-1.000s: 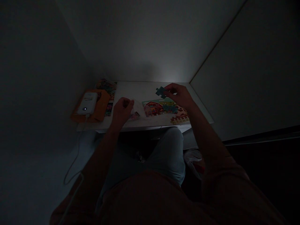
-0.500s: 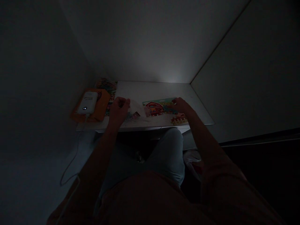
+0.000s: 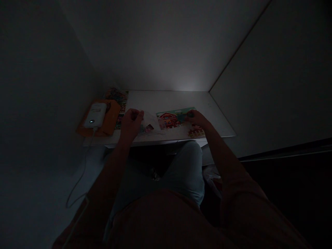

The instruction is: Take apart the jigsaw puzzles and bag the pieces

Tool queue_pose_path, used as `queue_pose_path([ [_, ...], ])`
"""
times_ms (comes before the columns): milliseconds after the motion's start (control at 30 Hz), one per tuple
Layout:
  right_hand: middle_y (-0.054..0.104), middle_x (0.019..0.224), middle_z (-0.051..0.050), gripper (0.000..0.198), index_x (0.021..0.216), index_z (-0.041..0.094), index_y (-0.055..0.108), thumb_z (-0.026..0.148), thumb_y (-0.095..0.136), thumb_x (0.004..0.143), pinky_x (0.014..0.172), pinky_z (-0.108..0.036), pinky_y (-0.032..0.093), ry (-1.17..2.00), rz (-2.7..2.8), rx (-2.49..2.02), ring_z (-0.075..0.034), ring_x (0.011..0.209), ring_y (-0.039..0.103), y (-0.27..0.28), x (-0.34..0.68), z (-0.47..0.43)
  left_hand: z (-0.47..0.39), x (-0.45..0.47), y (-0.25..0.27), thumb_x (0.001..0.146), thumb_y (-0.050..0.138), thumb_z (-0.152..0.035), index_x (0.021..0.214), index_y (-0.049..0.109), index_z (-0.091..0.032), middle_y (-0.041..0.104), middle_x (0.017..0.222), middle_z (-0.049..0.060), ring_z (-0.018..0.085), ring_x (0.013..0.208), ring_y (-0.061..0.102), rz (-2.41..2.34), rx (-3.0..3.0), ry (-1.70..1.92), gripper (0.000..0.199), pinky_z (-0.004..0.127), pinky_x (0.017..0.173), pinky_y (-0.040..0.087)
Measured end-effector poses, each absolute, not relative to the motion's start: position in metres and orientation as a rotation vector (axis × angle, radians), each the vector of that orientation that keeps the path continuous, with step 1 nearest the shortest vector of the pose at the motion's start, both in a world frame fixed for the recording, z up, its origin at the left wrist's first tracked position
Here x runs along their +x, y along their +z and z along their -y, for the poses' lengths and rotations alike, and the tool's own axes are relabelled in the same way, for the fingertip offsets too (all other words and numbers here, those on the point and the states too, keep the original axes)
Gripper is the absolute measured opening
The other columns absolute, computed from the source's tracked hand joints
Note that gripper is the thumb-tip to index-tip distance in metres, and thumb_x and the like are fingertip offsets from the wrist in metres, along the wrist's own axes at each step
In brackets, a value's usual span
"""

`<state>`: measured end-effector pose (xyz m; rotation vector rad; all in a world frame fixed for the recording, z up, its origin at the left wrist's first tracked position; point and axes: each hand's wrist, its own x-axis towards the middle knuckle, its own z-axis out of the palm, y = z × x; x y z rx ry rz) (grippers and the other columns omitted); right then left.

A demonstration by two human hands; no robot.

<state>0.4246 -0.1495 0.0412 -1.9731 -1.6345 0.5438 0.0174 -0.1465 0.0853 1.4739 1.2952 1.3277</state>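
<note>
In dim light a part-built jigsaw puzzle [image 3: 172,121] with a red barn picture lies on the white desk [image 3: 166,98]. My right hand [image 3: 197,119] rests on the puzzle's right part, fingertips pressing a teal puzzle piece [image 3: 183,117] down onto it. My left hand [image 3: 131,123] is closed on a clear plastic bag [image 3: 149,122] at the puzzle's left end, holding it just above the desk.
An orange box [image 3: 110,119] with a white power bank [image 3: 94,116] on top sits at the desk's left edge, its cable [image 3: 80,180] hanging down. A colourful printed sheet [image 3: 119,100] lies behind it. Walls close in on both sides. My legs are under the desk.
My right hand came down from holding the teal piece in the air and now presses it on the puzzle. My left hand has stayed on the bag.
</note>
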Motion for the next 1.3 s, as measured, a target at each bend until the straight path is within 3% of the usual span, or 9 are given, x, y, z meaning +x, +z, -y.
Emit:
queue_pose_path([
  [233,0.087,0.114,-0.014,0.031,0.115,0.019,0.082,0.040,0.086,0.092,0.097,-0.046,0.066,0.400,1.673,-1.947,-0.029,0.101,0.080,0.062,0.408,0.137,0.143,0.021,0.087,0.098,0.078,-0.045,0.087,0.060,-0.028,0.070,0.079,0.000,0.020,0.077,0.068,-1.306,1.486,1.329,0.028,0.035,0.076,0.055],
  [433,0.087,0.108,-0.011,0.040,0.126,0.020,0.080,0.045,0.085,0.095,0.085,-0.042,0.068,0.546,1.552,-1.907,-0.026,0.089,0.080,0.060,0.396,0.130,0.143,0.020,0.083,0.098,0.077,-0.050,0.087,0.059,-0.029,0.072,0.080,0.001,0.021,0.078,0.069,-1.284,1.519,1.334,0.030,0.036,0.077,0.055],
  [500,0.087,0.106,-0.012,0.036,0.122,0.019,0.079,0.046,0.083,0.098,0.083,-0.041,0.068,0.615,1.570,-1.931,-0.025,0.087,0.080,0.057,0.390,0.131,0.144,0.019,0.083,0.097,0.077,-0.051,0.087,0.059,-0.029,0.072,0.081,0.001,0.021,0.079,0.070,-1.285,1.524,1.327,0.031,0.037,0.078,0.055],
  [667,0.087,0.108,-0.014,0.021,0.100,0.022,0.078,0.042,0.081,0.097,0.089,-0.045,0.068,0.526,1.696,-1.980,-0.031,0.097,0.080,0.052,0.382,0.136,0.148,0.019,0.089,0.097,0.080,-0.054,0.088,0.060,-0.029,0.072,0.081,0.001,0.022,0.081,0.071,-1.317,1.518,1.317,0.033,0.037,0.078,0.057],
  [867,0.086,0.106,-0.008,0.027,0.111,0.024,0.079,0.048,0.079,0.099,0.085,-0.040,0.067,0.641,1.585,-1.846,-0.027,0.097,0.080,0.054,0.379,0.140,0.152,0.020,0.093,0.096,0.079,-0.047,0.087,0.060,-0.027,0.071,0.080,0.001,0.020,0.079,0.069,-1.330,1.519,1.325,0.028,0.035,0.078,0.055],
  [1067,0.087,0.122,-0.015,0.031,0.120,0.020,0.079,0.040,0.086,0.098,0.099,-0.044,0.066,0.542,1.786,-2.004,-0.031,0.108,0.081,0.057,0.375,0.140,0.150,0.017,0.088,0.096,0.078,-0.051,0.089,0.060,-0.028,0.070,0.082,0.001,0.020,0.080,0.068,-1.322,1.546,1.302,0.030,0.035,0.078,0.052],
  [1300,0.087,0.128,-0.017,0.030,0.120,0.022,0.083,0.040,0.087,0.097,0.099,-0.048,0.067,0.443,1.868,-2.069,-0.035,0.112,0.082,0.052,0.392,0.140,0.152,0.017,0.088,0.097,0.077,-0.050,0.088,0.062,-0.027,0.070,0.083,0.001,0.020,0.080,0.066,-1.332,1.578,1.302,0.029,0.035,0.079,0.052],
])
